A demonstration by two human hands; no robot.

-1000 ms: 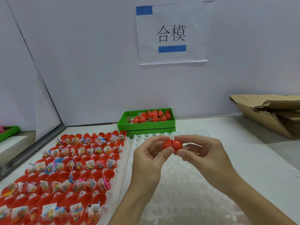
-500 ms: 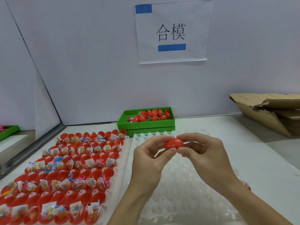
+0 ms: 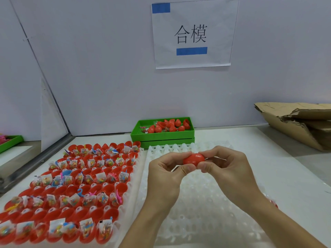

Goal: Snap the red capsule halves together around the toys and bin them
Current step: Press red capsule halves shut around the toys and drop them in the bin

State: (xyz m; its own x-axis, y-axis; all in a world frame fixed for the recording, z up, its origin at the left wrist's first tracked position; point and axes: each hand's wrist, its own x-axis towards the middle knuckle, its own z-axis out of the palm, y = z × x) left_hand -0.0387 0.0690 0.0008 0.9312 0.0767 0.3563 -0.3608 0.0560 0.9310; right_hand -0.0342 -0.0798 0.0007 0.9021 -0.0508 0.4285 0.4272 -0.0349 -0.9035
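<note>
A closed red capsule (image 3: 194, 158) is held above the white tray (image 3: 211, 221). My left hand (image 3: 167, 178) pinches its left end between thumb and fingers. My right hand (image 3: 226, 170) pinches its right end. No seam gap shows between the halves. To the left, a white tray (image 3: 138, 178) holds several open red capsule halves (image 3: 71, 192), most with small bagged toys in them. At the back, a green bin (image 3: 161, 136) holds several closed red capsules (image 3: 169, 125).
A paper sign (image 3: 193, 33) hangs on the wall behind the bin. Torn cardboard (image 3: 295, 120) lies at the right rear of the table. Another green tray (image 3: 10, 143) sits at the far left edge. A metal rail (image 3: 35, 161) borders the left side.
The two halves, angled apart with a visible seam a second ago, are now pressed into one closed capsule. Both hands stayed in nearly the same place.
</note>
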